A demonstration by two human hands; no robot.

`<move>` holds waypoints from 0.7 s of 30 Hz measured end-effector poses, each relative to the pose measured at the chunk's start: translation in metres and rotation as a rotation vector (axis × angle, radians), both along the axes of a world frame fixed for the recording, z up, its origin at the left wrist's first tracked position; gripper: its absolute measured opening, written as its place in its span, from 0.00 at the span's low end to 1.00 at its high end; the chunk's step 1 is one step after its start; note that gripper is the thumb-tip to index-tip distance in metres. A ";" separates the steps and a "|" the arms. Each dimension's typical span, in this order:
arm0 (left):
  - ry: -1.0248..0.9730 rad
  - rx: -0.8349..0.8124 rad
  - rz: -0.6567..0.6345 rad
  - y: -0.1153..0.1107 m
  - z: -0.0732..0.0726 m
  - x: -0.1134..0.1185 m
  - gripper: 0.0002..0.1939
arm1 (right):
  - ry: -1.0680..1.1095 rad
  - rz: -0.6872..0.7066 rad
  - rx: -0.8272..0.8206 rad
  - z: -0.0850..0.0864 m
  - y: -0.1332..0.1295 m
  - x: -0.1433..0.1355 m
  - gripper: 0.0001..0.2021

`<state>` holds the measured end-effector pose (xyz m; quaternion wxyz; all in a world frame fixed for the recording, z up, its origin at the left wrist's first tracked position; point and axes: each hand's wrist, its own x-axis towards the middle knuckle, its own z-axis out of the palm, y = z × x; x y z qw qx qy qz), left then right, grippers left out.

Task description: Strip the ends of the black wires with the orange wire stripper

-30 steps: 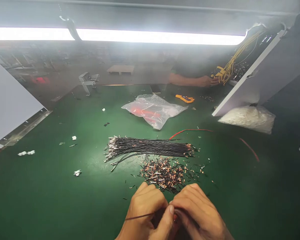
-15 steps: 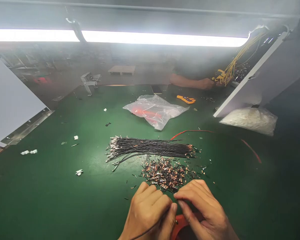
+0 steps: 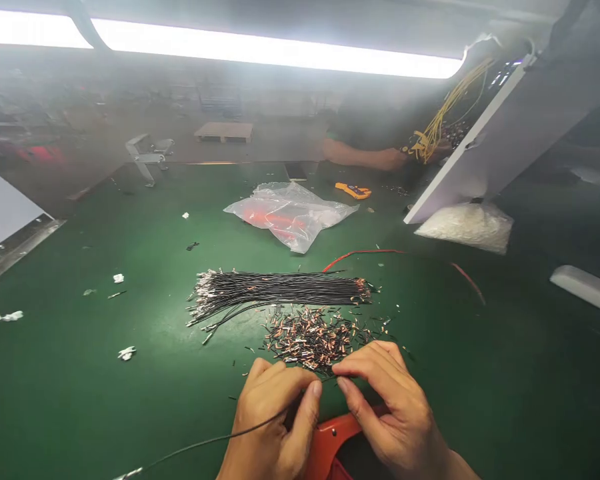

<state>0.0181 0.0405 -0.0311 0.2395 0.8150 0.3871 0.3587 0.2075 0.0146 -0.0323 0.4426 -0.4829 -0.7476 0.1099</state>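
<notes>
Between thumb and forefinger, my left hand point(image 3: 275, 420) pinches a black wire point(image 3: 200, 443), whose long tail runs down to the lower left and ends in a silvery terminal point(image 3: 130, 473). My right hand point(image 3: 390, 407) pinches the wire's other end, close to the left fingertips; the very tip is hidden by the fingers. An orange-red handled tool point(image 3: 330, 440) shows below and between both hands; its working end is out of sight. Just beyond my fingers lies a heap of wire offcuts point(image 3: 310, 340), black and copper-coloured. Behind it rests a bundle of black wires point(image 3: 280, 288) with terminals at the left.
A clear plastic bag point(image 3: 293, 217) with red contents lies farther back, beside an orange-yellow tool point(image 3: 353, 191). At the right, a bag of pale pieces point(image 3: 467, 227) sits by a white panel point(image 3: 480, 147). Another person's forearm point(image 3: 363, 155) is across the table near yellow wires point(image 3: 443, 117).
The view has shifted, so the bench contents appear farther left. My hands have drawn slightly apart, and more of the black wire and orange-red tool now shows.
</notes>
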 end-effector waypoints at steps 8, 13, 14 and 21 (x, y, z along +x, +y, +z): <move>-0.036 -0.021 -0.006 0.002 0.003 0.001 0.06 | 0.008 -0.028 0.016 0.004 0.001 -0.001 0.09; -0.063 0.007 -0.026 0.001 0.000 0.000 0.09 | -0.002 -0.048 0.013 0.004 0.002 -0.001 0.09; -0.057 0.010 -0.026 0.002 -0.001 0.001 0.09 | -0.006 -0.046 0.020 0.005 0.002 -0.001 0.09; -0.064 0.003 -0.014 0.003 0.000 0.001 0.08 | -0.020 -0.060 0.032 0.006 0.001 -0.001 0.10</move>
